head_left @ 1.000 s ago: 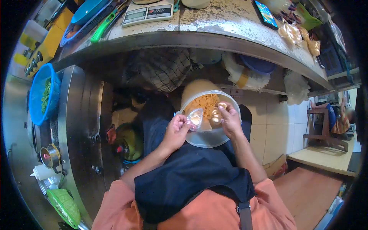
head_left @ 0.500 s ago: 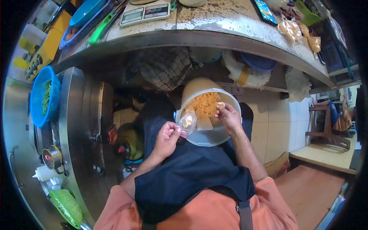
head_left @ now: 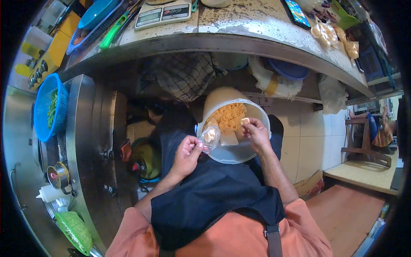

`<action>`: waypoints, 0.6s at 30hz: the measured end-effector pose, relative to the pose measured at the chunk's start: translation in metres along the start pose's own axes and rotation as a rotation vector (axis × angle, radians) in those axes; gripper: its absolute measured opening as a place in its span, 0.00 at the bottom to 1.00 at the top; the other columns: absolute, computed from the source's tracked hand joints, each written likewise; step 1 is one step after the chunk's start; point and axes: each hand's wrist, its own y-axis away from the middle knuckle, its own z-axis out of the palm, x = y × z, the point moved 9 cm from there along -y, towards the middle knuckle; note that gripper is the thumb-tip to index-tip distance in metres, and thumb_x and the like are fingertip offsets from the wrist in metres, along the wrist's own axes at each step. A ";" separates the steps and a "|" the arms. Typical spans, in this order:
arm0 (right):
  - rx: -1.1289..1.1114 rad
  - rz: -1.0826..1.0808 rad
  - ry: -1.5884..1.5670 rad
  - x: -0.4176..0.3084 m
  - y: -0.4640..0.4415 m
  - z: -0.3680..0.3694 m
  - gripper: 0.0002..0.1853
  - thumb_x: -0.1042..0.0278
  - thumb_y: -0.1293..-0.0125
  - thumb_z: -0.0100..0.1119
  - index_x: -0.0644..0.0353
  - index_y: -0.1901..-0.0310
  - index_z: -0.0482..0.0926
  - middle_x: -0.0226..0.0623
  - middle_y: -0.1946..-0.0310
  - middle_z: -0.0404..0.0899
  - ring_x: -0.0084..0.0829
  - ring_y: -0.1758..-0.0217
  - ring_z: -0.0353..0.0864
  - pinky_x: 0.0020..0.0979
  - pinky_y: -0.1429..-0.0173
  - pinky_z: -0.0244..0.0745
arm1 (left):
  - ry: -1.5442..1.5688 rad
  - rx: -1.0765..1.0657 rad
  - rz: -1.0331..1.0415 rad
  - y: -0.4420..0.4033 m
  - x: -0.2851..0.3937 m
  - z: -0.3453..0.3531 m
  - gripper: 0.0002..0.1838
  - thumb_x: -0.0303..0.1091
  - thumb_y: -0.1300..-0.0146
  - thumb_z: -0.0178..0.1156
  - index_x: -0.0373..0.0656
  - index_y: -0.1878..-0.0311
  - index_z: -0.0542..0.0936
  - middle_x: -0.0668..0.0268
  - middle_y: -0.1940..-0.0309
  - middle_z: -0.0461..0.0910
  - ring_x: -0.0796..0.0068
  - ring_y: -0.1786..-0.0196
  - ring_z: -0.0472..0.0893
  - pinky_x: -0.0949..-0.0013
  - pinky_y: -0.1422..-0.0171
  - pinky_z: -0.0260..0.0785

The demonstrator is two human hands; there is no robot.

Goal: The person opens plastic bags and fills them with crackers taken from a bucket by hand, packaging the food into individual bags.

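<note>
A white plastic bucket (head_left: 233, 156) stands between my knees, with many thin orange-yellow chips (head_left: 229, 116) inside. My left hand (head_left: 188, 150) pinches the edge of a small clear plastic bag (head_left: 212, 143) over the bucket's left rim. Some pale chips (head_left: 209, 135) lie in that bag. Over the right side of the bucket, my right hand (head_left: 256, 132) is closed on a pale chip (head_left: 245, 121) between thumb and fingers. A flat whitish piece (head_left: 230, 139) sits in the bucket below the chips; I cannot make out what it is.
Ahead is a worn counter (head_left: 239, 19) with a kitchen scale (head_left: 162, 16), a phone (head_left: 296, 13) and bags of chips (head_left: 327, 34). To the left, a blue basket (head_left: 60, 118) holds green vegetables. A person (head_left: 382, 130) is at the far right by a wooden bench (head_left: 366, 137).
My right hand has shifted very slightly, still with the chip in its fingers. My left hand and the bag have hardly moved.
</note>
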 end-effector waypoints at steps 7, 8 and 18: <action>-0.049 -0.119 0.145 -0.043 0.035 0.023 0.10 0.73 0.40 0.66 0.63 0.60 0.74 0.33 0.72 0.79 0.20 0.75 0.75 0.22 0.71 0.70 | -0.043 0.049 0.066 -0.002 -0.001 -0.006 0.04 0.28 0.31 0.55 0.39 0.59 0.71 0.69 0.67 0.77 0.84 0.65 0.76 0.78 0.56 0.70; -0.065 -0.174 0.179 -0.059 0.049 0.029 0.11 0.74 0.41 0.67 0.63 0.61 0.74 0.34 0.72 0.79 0.20 0.75 0.75 0.23 0.71 0.71 | -0.085 0.069 0.088 -0.002 0.001 -0.008 0.04 0.28 0.32 0.57 0.39 0.60 0.72 0.70 0.67 0.77 0.84 0.65 0.75 0.78 0.57 0.70; -1.200 -0.998 -0.010 -0.249 0.279 0.129 0.11 0.80 0.43 0.65 0.60 0.57 0.82 0.43 0.66 0.81 0.37 0.71 0.82 0.36 0.71 0.76 | -0.280 0.068 0.244 -0.007 0.038 0.014 0.06 0.29 0.35 0.60 0.38 0.58 0.76 0.70 0.61 0.76 0.85 0.62 0.74 0.78 0.57 0.69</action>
